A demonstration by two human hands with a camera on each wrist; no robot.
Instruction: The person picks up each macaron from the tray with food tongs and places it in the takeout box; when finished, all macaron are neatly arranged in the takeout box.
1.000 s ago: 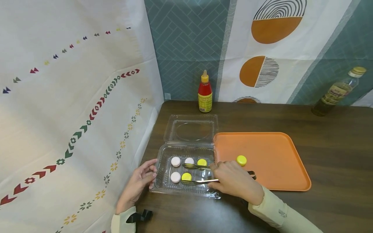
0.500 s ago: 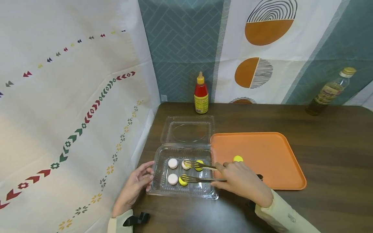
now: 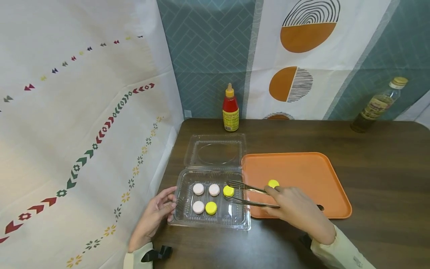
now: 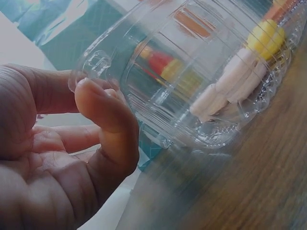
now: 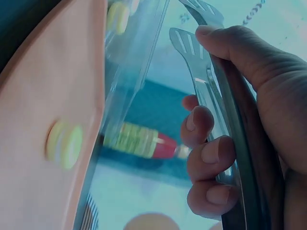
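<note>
My left hand (image 3: 152,216) pinches the left rim of a clear plastic clamshell container (image 3: 211,225); the left wrist view shows thumb and finger at its edge. Inside stand three pale pink macarons (image 3: 198,189) and two yellow macarons (image 3: 211,208). My right hand (image 3: 297,209) grips metal tongs (image 3: 255,204), whose slotted tips (image 5: 189,43) are spread apart. Nothing is between the tips, which hover over the container's right side beside the upper yellow macaron (image 3: 228,191). Another yellow macaron (image 5: 64,144) lies on the orange tray (image 3: 302,168), partly behind the right hand in the head view.
The container's lid (image 3: 215,140) lies folded back behind it. A red sauce bottle (image 3: 230,110) with a yellow cap stands at the table's back edge. An oil bottle (image 3: 376,108) is at the far right. Patterned cloth hangs on the left and behind.
My right hand has drawn the tongs rightward, away from the lower yellow macaron, toward the tray. The left hand keeps its hold on the container. The head view has shifted slightly.
</note>
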